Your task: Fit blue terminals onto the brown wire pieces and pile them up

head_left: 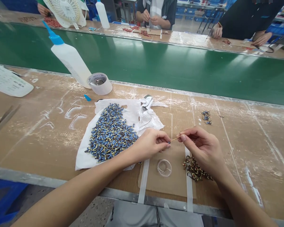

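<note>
My left hand (153, 142) pinches a tiny blue piece (169, 142) between thumb and fingertips; most of it is hidden. My right hand (204, 149) is closed on a thin yellowish stick (175, 138), like a toothpick, whose tip meets the blue piece. Below both hands, a small clear cup (164, 167) stands on a taped cardboard sheet (168, 186). Left of my left hand, a large heap of tiny blue, yellow and dark pieces (112, 134) lies on white sheeting (81, 160). A smaller heap of dark, red and cream pieces (196, 170) lies under my right hand.
Behind the heap stand a tape roll (100, 84) and a blue-capped white bottle (71, 61). Another white bottle (9, 80) and tweezers (6, 118) are at left. Several pieces (206, 117) lie at right. Across the green belt (142, 63), other people work near a fan (66, 11).
</note>
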`<state>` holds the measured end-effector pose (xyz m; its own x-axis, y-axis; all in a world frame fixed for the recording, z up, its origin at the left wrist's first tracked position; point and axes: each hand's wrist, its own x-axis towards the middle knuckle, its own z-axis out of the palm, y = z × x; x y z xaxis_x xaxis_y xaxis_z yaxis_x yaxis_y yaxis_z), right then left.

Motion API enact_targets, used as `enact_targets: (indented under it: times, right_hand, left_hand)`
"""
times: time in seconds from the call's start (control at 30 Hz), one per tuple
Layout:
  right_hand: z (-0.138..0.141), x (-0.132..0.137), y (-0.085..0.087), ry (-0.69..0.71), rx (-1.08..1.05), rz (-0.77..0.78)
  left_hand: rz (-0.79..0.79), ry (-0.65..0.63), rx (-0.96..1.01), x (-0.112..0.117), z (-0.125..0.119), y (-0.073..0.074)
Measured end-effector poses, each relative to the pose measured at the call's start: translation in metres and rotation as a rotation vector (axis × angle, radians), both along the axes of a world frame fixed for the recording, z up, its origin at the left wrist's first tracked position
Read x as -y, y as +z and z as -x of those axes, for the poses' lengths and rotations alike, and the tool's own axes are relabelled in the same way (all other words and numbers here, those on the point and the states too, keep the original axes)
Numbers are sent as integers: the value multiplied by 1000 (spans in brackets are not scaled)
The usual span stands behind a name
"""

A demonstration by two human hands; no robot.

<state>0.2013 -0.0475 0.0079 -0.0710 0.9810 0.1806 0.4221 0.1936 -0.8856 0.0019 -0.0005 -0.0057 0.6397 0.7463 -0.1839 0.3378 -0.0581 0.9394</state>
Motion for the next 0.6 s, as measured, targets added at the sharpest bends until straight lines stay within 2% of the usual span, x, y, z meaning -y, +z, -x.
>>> enact_targets:
  times: [0.37, 0.6]
  right_hand:
    - [0, 0, 1, 20, 20, -14]
    - [1, 1, -3, 42, 59, -18]
  left_hand:
    - [-25, -12, -12, 0, 0, 5]
    - [-50, -17, -11, 0, 1, 2]
